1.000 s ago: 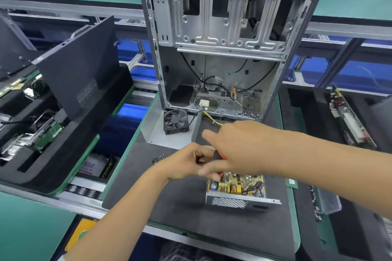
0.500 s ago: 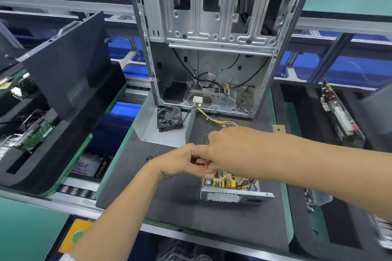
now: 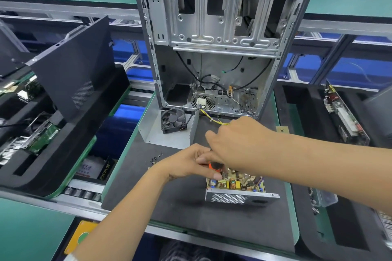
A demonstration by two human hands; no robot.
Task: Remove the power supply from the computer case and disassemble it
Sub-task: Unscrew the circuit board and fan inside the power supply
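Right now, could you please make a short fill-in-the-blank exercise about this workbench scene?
1. The opened power supply lies on the black ___.
2. The small black fan lies to the ___ of the yellow wires.
3. The tool between the left hand and right hand has an ___ handle.

Missing words: mat; left; orange

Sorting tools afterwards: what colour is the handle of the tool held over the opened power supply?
Orange and black on the tool handle, seen between the fingers in the head view.
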